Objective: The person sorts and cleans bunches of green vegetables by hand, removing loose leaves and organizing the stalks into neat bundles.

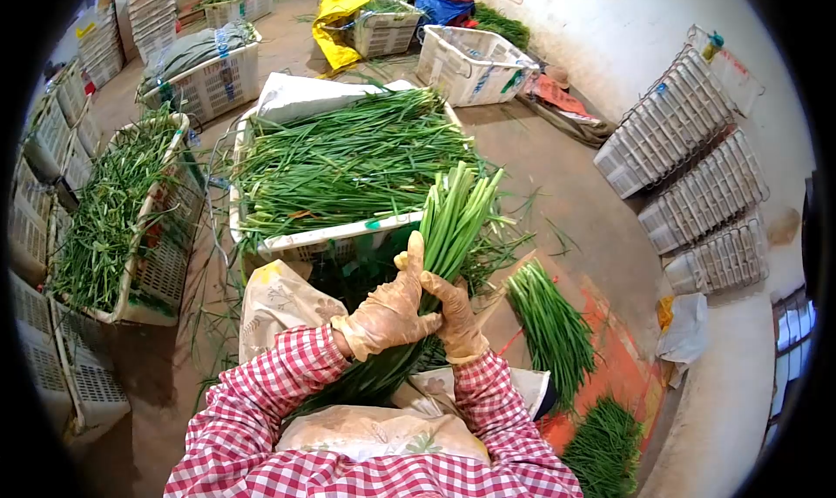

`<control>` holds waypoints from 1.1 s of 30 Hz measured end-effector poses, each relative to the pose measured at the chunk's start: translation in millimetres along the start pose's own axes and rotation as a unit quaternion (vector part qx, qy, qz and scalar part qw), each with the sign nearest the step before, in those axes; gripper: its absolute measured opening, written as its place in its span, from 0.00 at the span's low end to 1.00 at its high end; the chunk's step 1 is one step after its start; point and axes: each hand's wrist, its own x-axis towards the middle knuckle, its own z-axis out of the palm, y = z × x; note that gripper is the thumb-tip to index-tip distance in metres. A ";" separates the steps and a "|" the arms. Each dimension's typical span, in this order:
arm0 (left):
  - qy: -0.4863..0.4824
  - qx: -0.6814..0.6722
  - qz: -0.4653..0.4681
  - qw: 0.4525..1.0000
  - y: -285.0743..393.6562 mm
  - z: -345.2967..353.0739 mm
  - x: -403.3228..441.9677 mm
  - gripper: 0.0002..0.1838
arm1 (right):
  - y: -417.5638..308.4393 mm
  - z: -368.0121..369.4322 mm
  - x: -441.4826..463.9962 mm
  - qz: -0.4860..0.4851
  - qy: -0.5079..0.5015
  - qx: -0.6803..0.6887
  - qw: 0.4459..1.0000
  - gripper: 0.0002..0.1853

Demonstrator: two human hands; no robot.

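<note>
A thick bunch of garlic chives (455, 224) stands tilted over my lap, its pale cut ends pointing up and away and its dark leaves hanging down between my forearms. My left hand (387, 315), in a thin translucent glove, is closed against the bunch's left side, index finger pointing up and thumb across the front. From the right, my gloved right hand (456, 319) grips the same bunch, the two thumbs close together. Just beyond my hands, a white crate (348, 230) is heaped with loose chives (348, 154). Bundled chives (550, 328) lie on the floor at my right.
Another crate (131, 298) full of loose greens stands at left. More crates (475, 67) are at the back, one beside a yellow bag (335, 28). Stacked crates (670, 124) lean along the right wall. Another chive bundle (605, 446) rests on an orange sheet (601, 315).
</note>
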 end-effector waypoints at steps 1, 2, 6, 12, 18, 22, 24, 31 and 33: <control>-0.004 -0.006 0.000 1.000 5.5 4.1 -1.2 0.63 | -6.0 -3.5 4.0 -0.010 -0.031 0.016 0.999 0.30; 0.046 0.071 0.106 0.991 -0.6 14.1 -1.1 0.61 | -12.4 -7.4 2.8 0.004 -0.038 0.056 0.998 0.30; -0.155 -0.147 0.254 0.943 13.1 -3.2 -14.4 0.55 | -64.7 -36.7 11.5 0.009 -0.114 0.056 0.992 0.34; -0.179 -0.489 0.070 0.851 -37.2 -38.6 -20.8 0.50 | -173.0 -3.1 -25.5 0.167 -0.115 -0.061 0.977 0.37; -0.128 -0.710 0.133 0.679 -30.1 14.1 -2.1 0.60 | -92.5 22.3 -57.3 0.132 -0.044 -0.418 0.898 0.27; 0.039 -0.681 0.039 0.730 -66.6 44.1 5.5 0.40 | -4.5 19.6 -65.7 0.025 0.108 -0.731 0.673 0.39; 0.055 -0.691 0.006 0.721 -84.7 42.0 12.5 0.30 | 21.3 22.1 -66.1 -0.006 0.074 -0.688 0.722 0.46; -0.097 -0.715 0.133 0.680 -74.1 10.6 8.7 0.53 | 6.9 15.8 -46.6 0.031 0.059 -0.574 0.816 0.26; -0.100 -0.700 0.150 0.691 -73.1 11.3 13.5 0.54 | 16.7 1.9 -44.9 0.007 0.058 -0.553 0.831 0.24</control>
